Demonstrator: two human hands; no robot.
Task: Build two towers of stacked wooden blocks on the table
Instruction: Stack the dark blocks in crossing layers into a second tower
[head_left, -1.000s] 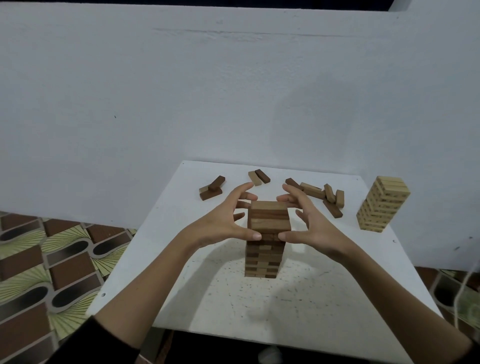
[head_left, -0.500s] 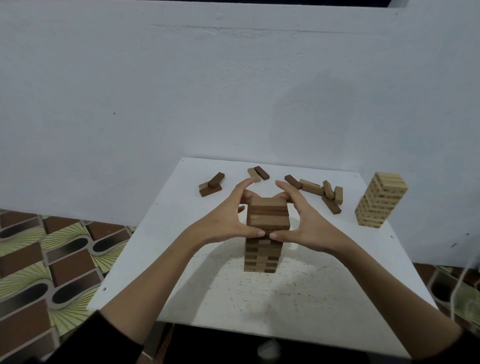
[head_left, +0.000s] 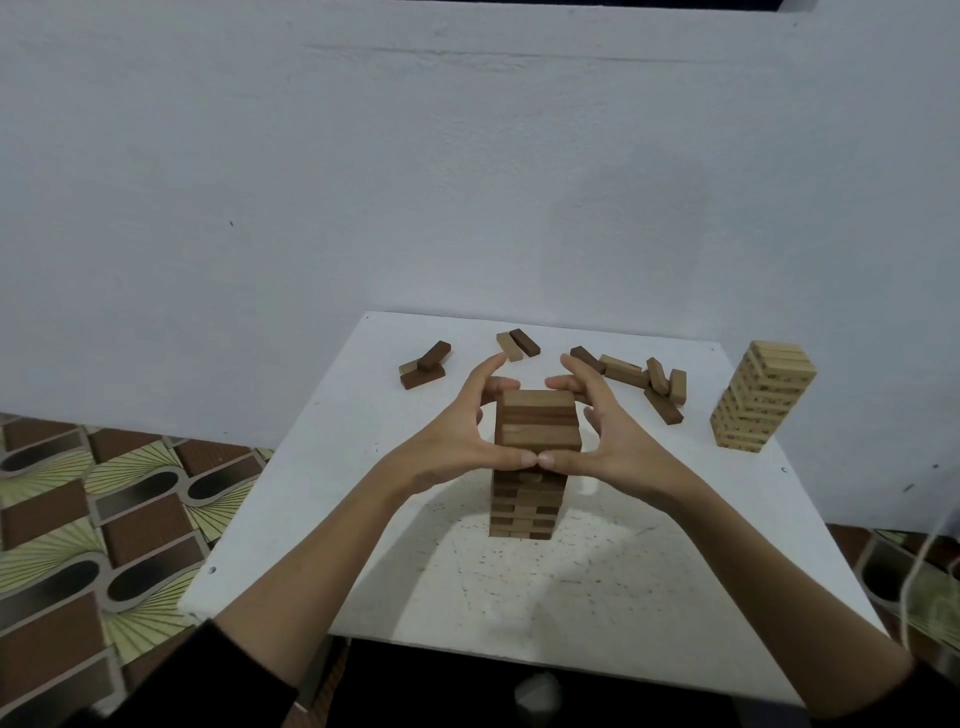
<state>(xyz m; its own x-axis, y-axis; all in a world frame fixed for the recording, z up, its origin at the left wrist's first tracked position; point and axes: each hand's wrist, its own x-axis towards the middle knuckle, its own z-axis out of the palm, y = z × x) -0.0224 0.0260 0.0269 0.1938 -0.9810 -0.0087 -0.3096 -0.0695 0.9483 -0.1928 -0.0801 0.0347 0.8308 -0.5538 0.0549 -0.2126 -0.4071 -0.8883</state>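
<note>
My left hand and right hand cup the top of the tall tower of mixed dark and light wooden blocks, fingers curved round its sides, thumb tips meeting in front. Loose brown and tan blocks lie beyond my fingertips; the pale wooden tower stands well right on the white table.

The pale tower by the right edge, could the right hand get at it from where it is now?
Probably yes. The pale tower stands apart, with bare table between it and the right hand; the hand must first release the dark tower.
</note>
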